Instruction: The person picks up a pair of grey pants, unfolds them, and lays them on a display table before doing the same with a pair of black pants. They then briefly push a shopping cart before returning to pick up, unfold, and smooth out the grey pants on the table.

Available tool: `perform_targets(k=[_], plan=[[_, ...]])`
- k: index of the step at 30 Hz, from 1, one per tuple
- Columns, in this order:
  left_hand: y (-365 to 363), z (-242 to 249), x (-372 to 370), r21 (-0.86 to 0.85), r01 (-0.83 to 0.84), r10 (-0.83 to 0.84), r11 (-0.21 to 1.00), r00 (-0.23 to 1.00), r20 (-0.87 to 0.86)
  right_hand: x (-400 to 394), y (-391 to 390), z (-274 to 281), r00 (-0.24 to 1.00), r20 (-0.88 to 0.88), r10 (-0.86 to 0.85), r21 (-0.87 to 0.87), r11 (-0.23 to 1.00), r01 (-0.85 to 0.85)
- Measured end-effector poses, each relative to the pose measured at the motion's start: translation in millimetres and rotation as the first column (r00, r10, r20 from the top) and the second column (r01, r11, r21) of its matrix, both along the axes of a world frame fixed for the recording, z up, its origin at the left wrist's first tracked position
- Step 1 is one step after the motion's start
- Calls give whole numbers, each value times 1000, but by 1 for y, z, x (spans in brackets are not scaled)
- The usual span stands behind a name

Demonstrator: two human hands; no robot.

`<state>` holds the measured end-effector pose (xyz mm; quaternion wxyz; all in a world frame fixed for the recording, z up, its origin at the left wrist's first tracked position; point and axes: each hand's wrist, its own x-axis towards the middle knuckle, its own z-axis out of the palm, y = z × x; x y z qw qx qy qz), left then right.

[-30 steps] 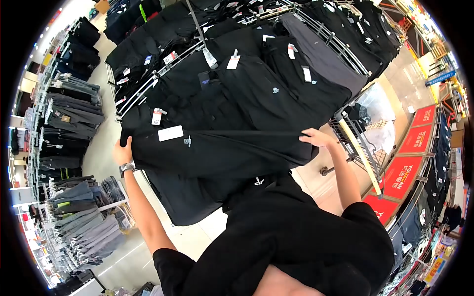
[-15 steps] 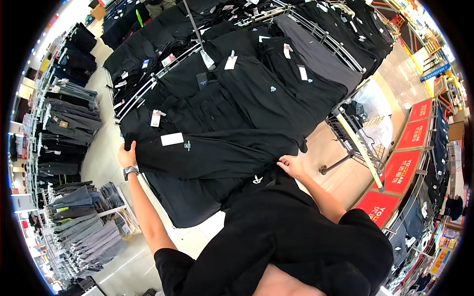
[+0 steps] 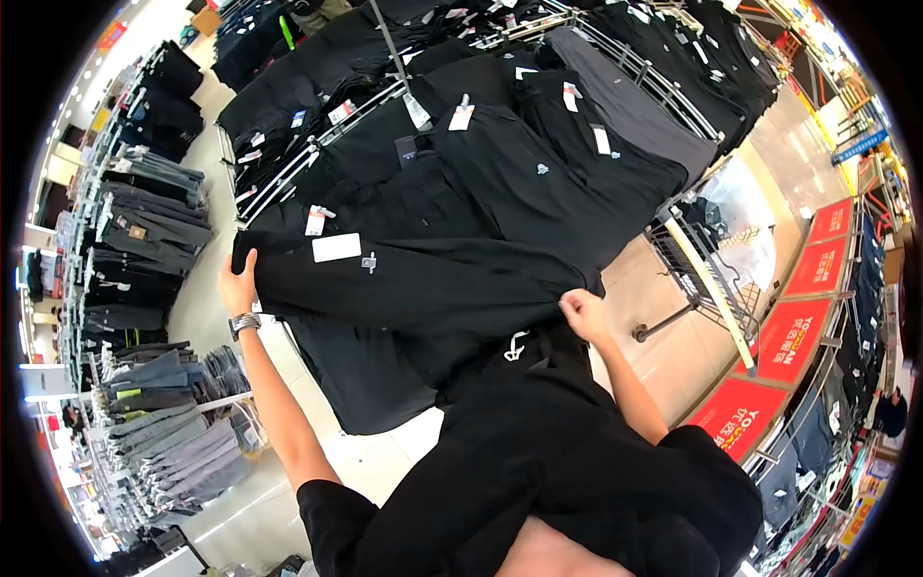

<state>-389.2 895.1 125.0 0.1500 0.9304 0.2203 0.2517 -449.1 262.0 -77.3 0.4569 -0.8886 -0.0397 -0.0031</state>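
Note:
A pair of black trousers (image 3: 433, 288) is stretched sideways between my hands, above the front of the display. At its left end, my left hand (image 3: 237, 286) is closed on the edge, thumb on top. My right hand (image 3: 584, 315) pinches the fabric near the other end, fingers curled. A white tag (image 3: 336, 247) and a small pale logo (image 3: 369, 262) show toward the left end. Beneath and behind lie more black trousers (image 3: 500, 183), several with hanging price tags. The lower edge of the held pair overlaps a black garment (image 3: 370, 385) below it.
Metal rails (image 3: 288, 178) divide the clothes display, with grey trousers (image 3: 625, 111) at its right. A shopping cart (image 3: 707, 279) with a yellowish handle stands to the right, before red sign panels (image 3: 788, 341). Racks of hanging trousers (image 3: 159, 231) line the left aisle.
My left hand has moved slightly up and outward, and the trousers look more spread and tauter between my hands. The right hand keeps its pinch. The whole view has shifted a little.

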Motion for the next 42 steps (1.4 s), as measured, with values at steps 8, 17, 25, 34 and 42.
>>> perform_targets(k=[8,17,25,34,42], plan=[[-91,110,-27,-360,232,-185,903,969,162,57,-49,31,998,9,63,-45,997,-63],[-220,225,-73,-203,683,-657,702,731,186,161,182,116,747,174,641,614,523,-591],[-200,199,-38,82,437,-442,896,895,54,50,156,121,7,-159,987,980,159,-118],[-193,151,33,211,395,-397,894,917,-36,32,140,128,139,-10,990,801,-76,594],[-176,125,60,220,379,-371,899,925,-81,54,105,142,450,-335,828,730,530,-432]])
